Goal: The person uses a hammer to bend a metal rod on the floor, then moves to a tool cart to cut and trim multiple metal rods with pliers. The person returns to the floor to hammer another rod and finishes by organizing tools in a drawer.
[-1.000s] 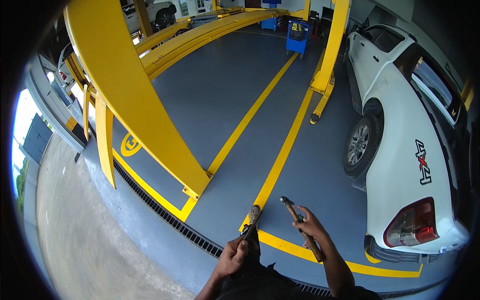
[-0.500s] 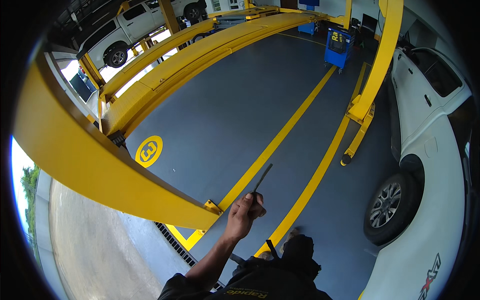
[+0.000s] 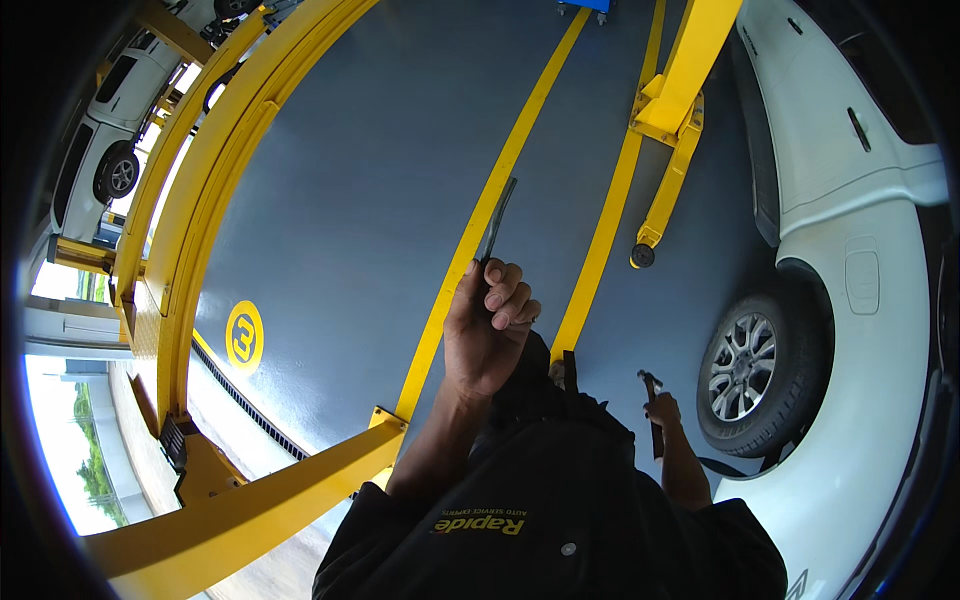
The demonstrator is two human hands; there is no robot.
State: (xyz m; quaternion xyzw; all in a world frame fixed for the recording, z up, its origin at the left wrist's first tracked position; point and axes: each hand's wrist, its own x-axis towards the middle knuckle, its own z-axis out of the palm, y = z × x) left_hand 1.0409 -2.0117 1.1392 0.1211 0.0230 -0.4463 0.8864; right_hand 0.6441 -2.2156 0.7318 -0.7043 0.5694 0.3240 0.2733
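Observation:
Raised in front of my chest, my left hand (image 3: 492,325) is closed around the lower end of a thin dark grey rod (image 3: 501,215). The rod points up and away from me, with its far end free in the air; its lower part is hidden in my fingers. My right hand (image 3: 662,409) hangs low at my right side, closed around a hammer (image 3: 656,440). The hammer's head shows just above that hand, and its handle runs down below the fingers. The two things are well apart.
A white pickup with its rear wheel (image 3: 742,366) stands close on my right. Yellow lift posts and a low lift arm (image 3: 672,190) rise ahead. To the left runs a yellow ramp (image 3: 222,170); another white vehicle (image 3: 120,90) is raised beyond it. A yellow beam (image 3: 270,510) crosses lower left.
My view has turned and tipped downward. My left hand, still holding the rod, sits higher in the picture with its fingers turned toward me. My right hand with the hammer has come into view.

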